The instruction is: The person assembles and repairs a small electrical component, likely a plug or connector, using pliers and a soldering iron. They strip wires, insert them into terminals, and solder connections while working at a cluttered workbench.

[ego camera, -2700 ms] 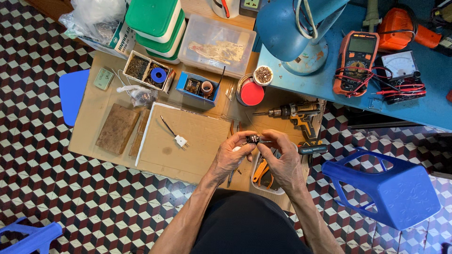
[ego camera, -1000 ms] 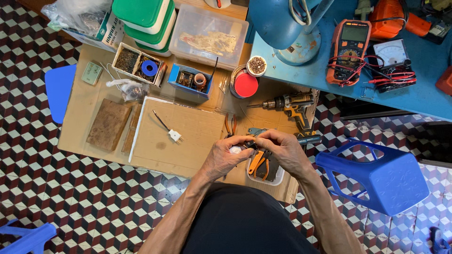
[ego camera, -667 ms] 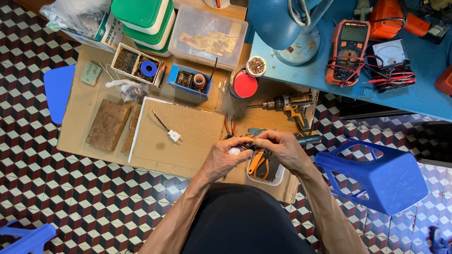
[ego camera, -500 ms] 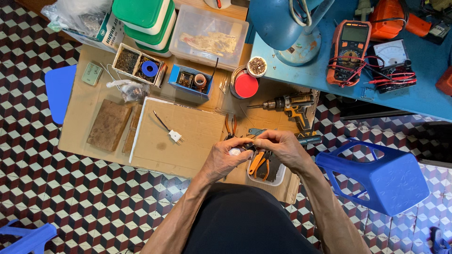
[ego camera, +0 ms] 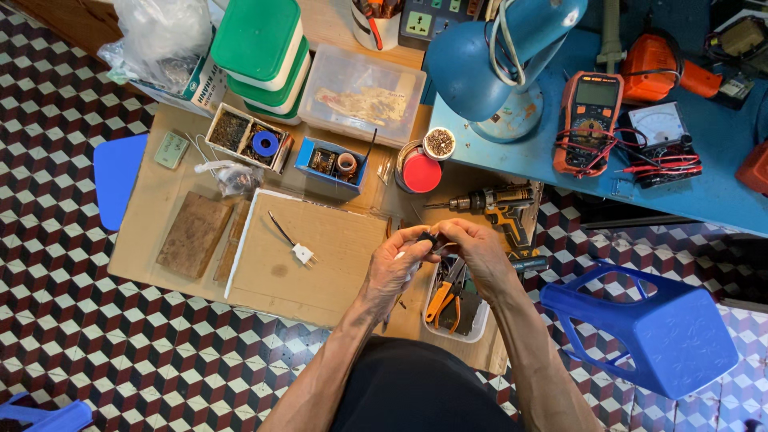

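My left hand [ego camera: 398,268] and my right hand [ego camera: 478,254] meet over the low wooden table [ego camera: 160,216], both pinching one small dark part [ego camera: 429,239] between their fingertips. What the part is cannot be made out. Under the hands sits a white tray [ego camera: 472,330] with orange-handled pliers [ego camera: 442,298]. A white plug with a thin black lead [ego camera: 302,254] lies on the pale board [ego camera: 320,264] left of my left hand. A cordless drill [ego camera: 496,204] lies just beyond my right hand.
A blue plastic stool [ego camera: 648,328] lies tipped at the right. Behind are a red-lidded tin [ego camera: 421,173], small parts boxes [ego camera: 248,142], a clear tub [ego camera: 364,96], green tubs [ego camera: 260,48], a blue lamp [ego camera: 496,56] and multimeters [ego camera: 592,120] on a blue bench.
My hands stay together on the small part, with only slight finger shifts. Compared with 2.7 s ago, the view has moved a little; the table items have not moved.
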The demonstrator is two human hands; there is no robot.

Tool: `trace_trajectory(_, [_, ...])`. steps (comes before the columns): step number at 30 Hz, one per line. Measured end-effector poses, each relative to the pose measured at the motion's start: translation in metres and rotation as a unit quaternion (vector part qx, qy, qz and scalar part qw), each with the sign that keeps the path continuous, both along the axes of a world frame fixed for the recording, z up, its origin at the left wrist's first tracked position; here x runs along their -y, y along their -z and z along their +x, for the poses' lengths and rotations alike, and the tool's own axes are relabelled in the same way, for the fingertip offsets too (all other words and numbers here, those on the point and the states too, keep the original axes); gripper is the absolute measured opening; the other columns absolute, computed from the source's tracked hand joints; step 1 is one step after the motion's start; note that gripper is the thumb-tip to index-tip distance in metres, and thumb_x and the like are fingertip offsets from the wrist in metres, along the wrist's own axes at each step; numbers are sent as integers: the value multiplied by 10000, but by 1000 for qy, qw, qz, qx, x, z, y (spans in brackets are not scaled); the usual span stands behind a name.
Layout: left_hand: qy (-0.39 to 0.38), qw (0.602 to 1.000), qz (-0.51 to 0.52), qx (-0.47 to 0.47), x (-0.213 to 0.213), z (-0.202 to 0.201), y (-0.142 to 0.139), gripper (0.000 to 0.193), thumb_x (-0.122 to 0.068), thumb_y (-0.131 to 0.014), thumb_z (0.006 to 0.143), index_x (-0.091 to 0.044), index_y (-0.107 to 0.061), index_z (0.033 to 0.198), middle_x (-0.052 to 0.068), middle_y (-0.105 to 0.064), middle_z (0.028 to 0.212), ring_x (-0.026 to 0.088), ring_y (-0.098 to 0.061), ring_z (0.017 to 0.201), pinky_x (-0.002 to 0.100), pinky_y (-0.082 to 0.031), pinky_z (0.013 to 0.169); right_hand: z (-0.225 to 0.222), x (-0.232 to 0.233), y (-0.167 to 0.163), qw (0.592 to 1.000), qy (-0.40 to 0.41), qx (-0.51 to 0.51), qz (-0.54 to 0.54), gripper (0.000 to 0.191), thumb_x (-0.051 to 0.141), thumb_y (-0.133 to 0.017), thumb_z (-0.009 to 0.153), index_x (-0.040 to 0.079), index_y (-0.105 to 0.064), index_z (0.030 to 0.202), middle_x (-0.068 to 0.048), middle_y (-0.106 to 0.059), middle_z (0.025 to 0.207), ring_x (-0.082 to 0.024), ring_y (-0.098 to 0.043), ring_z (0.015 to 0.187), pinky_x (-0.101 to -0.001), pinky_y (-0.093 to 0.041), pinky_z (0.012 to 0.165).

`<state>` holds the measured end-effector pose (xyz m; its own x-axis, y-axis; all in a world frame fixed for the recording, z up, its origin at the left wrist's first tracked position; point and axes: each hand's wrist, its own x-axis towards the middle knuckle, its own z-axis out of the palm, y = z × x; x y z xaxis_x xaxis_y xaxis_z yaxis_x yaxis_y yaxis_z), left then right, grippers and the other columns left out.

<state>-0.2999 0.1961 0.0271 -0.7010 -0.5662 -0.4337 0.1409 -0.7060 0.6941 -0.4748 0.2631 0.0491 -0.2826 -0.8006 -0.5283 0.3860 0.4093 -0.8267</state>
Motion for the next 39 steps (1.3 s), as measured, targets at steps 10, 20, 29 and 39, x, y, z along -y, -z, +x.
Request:
trace_trajectory(10, [13,1000,-15,-23,38,-20,-5,442,-189,-732,933,-36,-554,1307,61,-738,1043,70,-699,875,174,-521,694,-6,29,-2,998,54,17,1,231,186,-649,968,-8,-744,1049,-63,-720,940,-150,-650,829,-308,-533,778])
trace_trajectory(20, [86,992,-91,-16,67,-34,12,420,-171,-730,939,7,-582,1288,105,-741,1055,144,-724,935,254,-568,829,-26,44,-12,991,3,-134,28,216,186,-693,933,-1,-746,1027,-21,-721,906,-84,-631,836,-235,-504,771])
trace_trajectory(29, [73,995,-73,3,79,-44,16,399,-135,-715,936,20,-612,1289,104,-751,1067,136,-729,919,253,-578,838,-29,58,-8,974,-27,-221,40,215,206,-663,968,-3,-712,987,22,-645,823,-49,-531,737,-223,-431,629])
trace_trajectory(39, [1,996,-91,24,81,-67,33,365,-120,-725,948,28,-636,1269,96,-759,1046,129,-732,888,232,-581,814,-46,80,-1,967,-46,-246,57,228,186,-666,982,-31,-723,1023,-55,-687,870,-79,-593,786,-229,-474,698])
